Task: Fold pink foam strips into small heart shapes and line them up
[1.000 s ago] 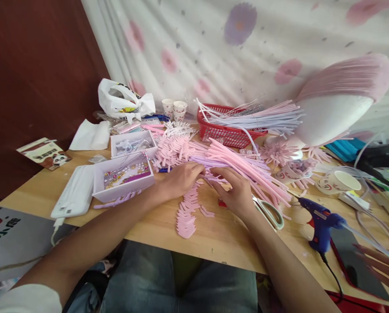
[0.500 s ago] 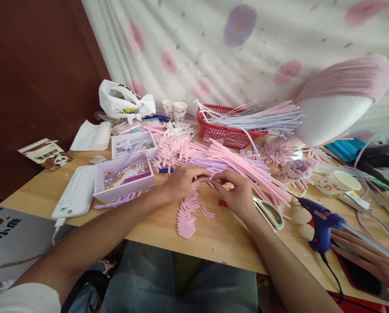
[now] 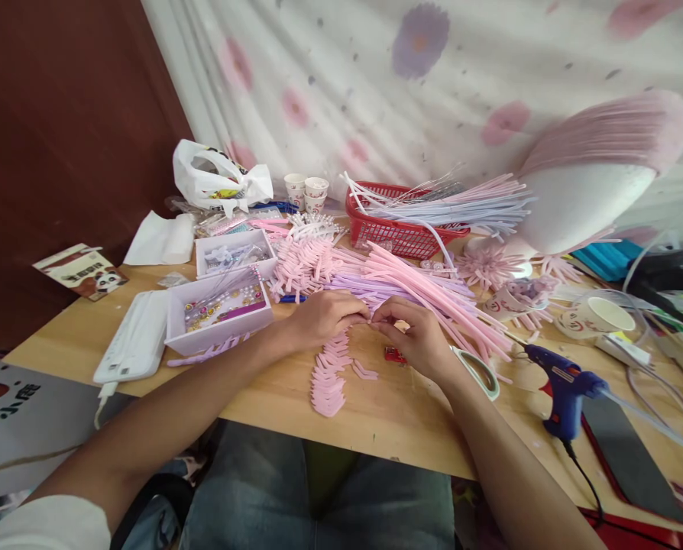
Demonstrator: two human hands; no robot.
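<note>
My left hand [image 3: 323, 314] and my right hand [image 3: 419, 338] meet fingertip to fingertip at the near end of a heap of long pink and lilac foam strips [image 3: 422, 289] on the wooden table [image 3: 387, 416]. Both pinch a thin pink strip where the fingers touch; the strip itself is mostly hidden by the fingers. Just below the hands lies a row of short bent pink strip pieces [image 3: 330, 374]. A small red object [image 3: 395, 354] lies under my right palm.
Scissors [image 3: 482, 372] lie right of my right hand, a blue glue gun [image 3: 562, 384] further right by a dark phone [image 3: 619, 451]. Two white trays of beads [image 3: 218, 309] stand left, a red basket [image 3: 399, 229] of strips behind, paper cups [image 3: 597, 317] and a foam head at right.
My hands have drawn together from flat on the heap to a pinch at its near end. Another person's hand that showed at the lower right has withdrawn almost out of view.
</note>
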